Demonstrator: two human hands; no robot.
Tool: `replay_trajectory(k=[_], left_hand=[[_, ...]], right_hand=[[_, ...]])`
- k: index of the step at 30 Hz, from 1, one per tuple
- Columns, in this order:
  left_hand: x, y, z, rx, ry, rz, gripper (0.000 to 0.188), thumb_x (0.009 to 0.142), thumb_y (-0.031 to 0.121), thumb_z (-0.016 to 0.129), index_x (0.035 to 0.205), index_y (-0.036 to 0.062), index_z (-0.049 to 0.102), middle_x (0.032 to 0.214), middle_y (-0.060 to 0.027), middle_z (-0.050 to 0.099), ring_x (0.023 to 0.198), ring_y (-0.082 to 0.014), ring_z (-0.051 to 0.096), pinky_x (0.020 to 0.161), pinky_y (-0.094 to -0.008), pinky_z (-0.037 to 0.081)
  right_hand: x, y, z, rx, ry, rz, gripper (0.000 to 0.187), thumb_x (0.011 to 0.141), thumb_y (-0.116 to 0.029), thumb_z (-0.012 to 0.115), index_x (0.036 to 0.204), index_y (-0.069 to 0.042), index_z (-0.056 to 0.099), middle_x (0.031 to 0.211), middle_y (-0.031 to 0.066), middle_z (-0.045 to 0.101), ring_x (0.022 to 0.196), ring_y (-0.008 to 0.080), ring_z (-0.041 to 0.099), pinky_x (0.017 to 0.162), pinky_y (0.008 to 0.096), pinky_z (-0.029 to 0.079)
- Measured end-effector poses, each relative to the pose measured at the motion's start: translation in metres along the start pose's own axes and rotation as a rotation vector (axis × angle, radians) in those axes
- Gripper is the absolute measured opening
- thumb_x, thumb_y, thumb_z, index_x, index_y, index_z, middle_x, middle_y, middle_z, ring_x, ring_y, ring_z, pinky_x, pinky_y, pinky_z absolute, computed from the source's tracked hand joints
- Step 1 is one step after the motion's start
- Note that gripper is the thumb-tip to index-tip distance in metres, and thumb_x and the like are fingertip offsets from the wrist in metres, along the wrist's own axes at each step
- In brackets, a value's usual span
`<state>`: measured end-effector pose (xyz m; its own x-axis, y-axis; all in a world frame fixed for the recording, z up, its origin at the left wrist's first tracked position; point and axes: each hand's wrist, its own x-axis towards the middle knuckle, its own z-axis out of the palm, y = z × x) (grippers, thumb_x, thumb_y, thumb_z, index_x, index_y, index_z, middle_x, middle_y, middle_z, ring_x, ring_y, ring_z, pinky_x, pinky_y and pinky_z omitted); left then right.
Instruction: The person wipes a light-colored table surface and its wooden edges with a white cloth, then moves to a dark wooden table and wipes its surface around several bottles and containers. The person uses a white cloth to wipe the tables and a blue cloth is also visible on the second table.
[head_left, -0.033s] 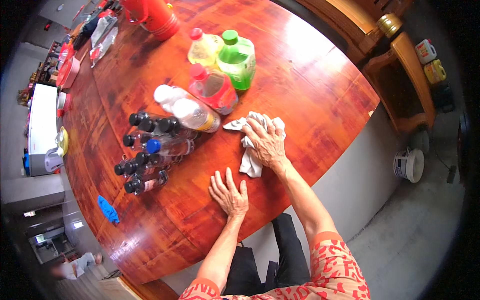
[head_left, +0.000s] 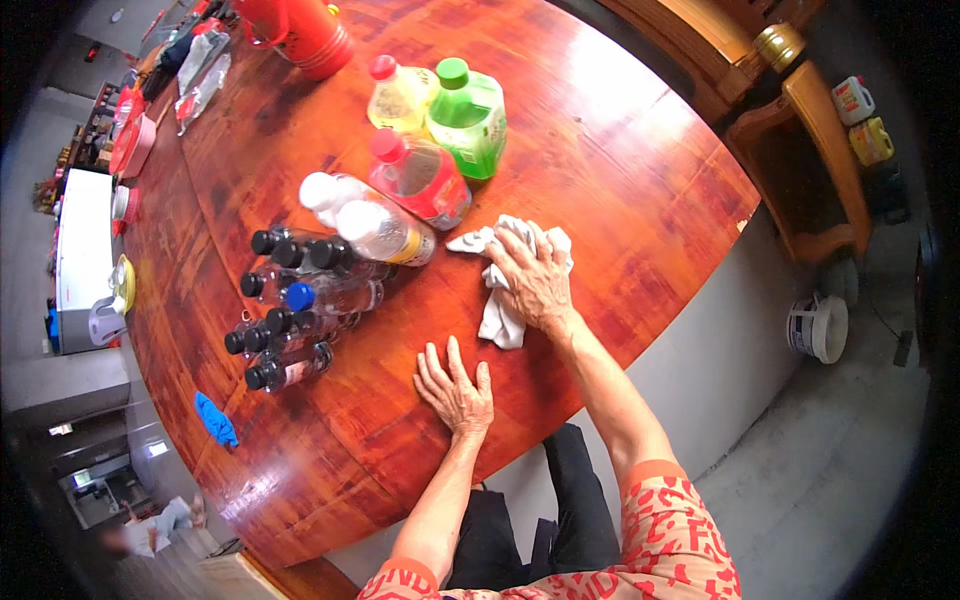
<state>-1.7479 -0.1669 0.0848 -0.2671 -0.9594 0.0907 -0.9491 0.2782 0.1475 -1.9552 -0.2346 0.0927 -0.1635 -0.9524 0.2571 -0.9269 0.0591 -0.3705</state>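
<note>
A crumpled white cloth (head_left: 503, 318) lies on the reddish-brown wooden table (head_left: 620, 230), and my right hand (head_left: 535, 278) presses down on it, fingers curved over the fabric. My left hand (head_left: 460, 398) rests on the tabletop with its fingers spread, holding nothing. Left of the cloth stand two white-capped clear bottles (head_left: 400, 238). Behind them are a red-capped bottle with a red label (head_left: 430, 185), a yellowish bottle (head_left: 398, 100) and a green bottle (head_left: 480, 125). Several dark-capped clear bottles (head_left: 335, 290), one blue-capped, cluster beyond my left hand.
A blue cloth (head_left: 214, 420) lies near the table's left edge. At the far side stands a red bucket (head_left: 320, 50), with plastic bags (head_left: 203, 80) beside it. On the right are a wooden chair (head_left: 815, 150) and a white bucket (head_left: 825, 330) on the floor. A person (head_left: 160, 528) is at lower left.
The bottles, the red bucket and my left hand appear very slightly further left in the picture. My right hand stays on the white cloth.
</note>
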Motion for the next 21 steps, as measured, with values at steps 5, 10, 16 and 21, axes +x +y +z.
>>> replay_trajectory(k=[5,10,16,21], left_hand=[[0.003,0.005,-0.002,-0.007,-0.028,-0.005,0.064,0.091,0.048,0.054,0.144,0.0142,0.040,0.150,-0.0190,0.029,0.139,-0.0401,0.026,0.111,-0.0595,0.021],[0.005,0.011,-0.003,-0.005,0.030,0.020,0.059,0.094,0.047,0.050,0.141,0.0123,0.044,0.146,-0.0192,0.035,0.136,-0.0404,0.031,0.111,-0.0564,0.023],[0.004,0.006,-0.003,-0.005,0.024,0.032,0.061,0.094,0.048,0.049,0.141,0.0101,0.043,0.146,-0.0208,0.034,0.137,-0.0393,0.030,0.112,-0.0559,0.022],[0.006,0.006,-0.003,-0.059,0.068,0.069,0.062,0.093,0.048,0.051,0.142,0.0113,0.042,0.147,-0.0197,0.034,0.137,-0.0395,0.030,0.112,-0.0558,0.022]], right_hand=[[0.034,0.053,-0.006,-0.077,0.053,0.085,0.061,0.075,-0.035,0.069,0.132,-0.023,0.052,0.143,0.0009,0.045,0.133,0.0339,0.034,0.103,0.0545,0.028],[0.060,0.094,-0.003,-0.136,0.173,0.258,0.061,0.076,-0.034,0.067,0.134,-0.023,0.052,0.141,0.0044,0.046,0.132,0.0388,0.033,0.100,0.0595,0.029],[0.014,0.026,0.002,-0.078,0.124,0.262,0.068,0.073,-0.045,0.065,0.134,-0.017,0.051,0.144,0.0076,0.043,0.133,0.0416,0.030,0.100,0.0602,0.029],[-0.060,-0.034,-0.016,0.085,-0.032,0.173,0.079,0.070,-0.048,0.069,0.139,-0.017,0.046,0.149,0.0074,0.038,0.139,0.0421,0.023,0.107,0.0639,0.018]])
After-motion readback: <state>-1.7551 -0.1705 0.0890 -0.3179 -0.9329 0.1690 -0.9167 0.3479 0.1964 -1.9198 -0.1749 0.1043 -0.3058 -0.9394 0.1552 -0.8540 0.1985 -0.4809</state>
